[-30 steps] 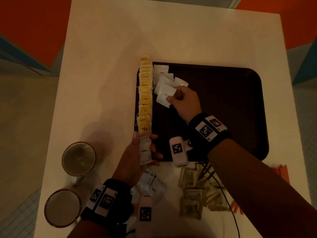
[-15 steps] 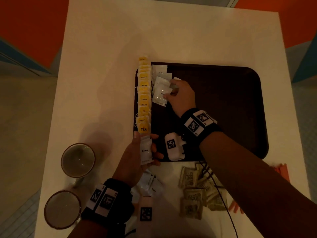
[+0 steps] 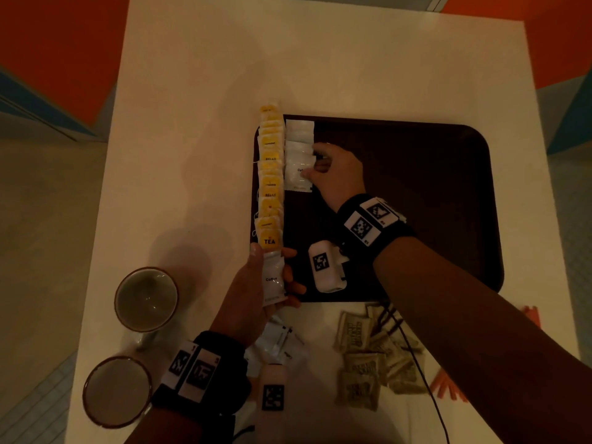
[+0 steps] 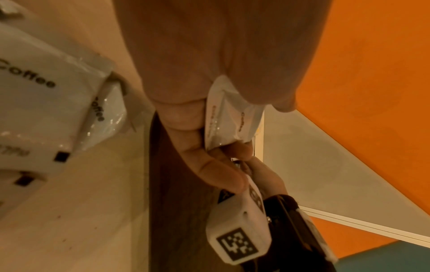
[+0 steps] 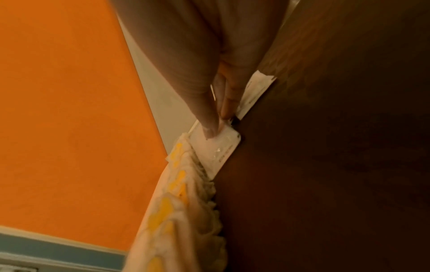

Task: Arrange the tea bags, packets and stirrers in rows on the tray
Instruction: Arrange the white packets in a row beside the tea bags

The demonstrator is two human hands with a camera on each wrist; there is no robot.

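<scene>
A dark brown tray lies on the white table. Along its left rim runs a row of yellow tea bags. Beside them several white coffee packets lie in a second row. My right hand presses straight fingertips onto those packets. My left hand grips a stack of white coffee packets at the tray's near left corner, just below the tea row.
Two cups stand at the table's near left. More white packets, tan sugar packets and orange stirrers lie on the table in front of the tray. A thin cable crosses the sugar packets.
My right hand moved up and left along the tray, pushing the scattered white packets into a straight column beside the tea bags. The left hand has stayed put with its stack.
</scene>
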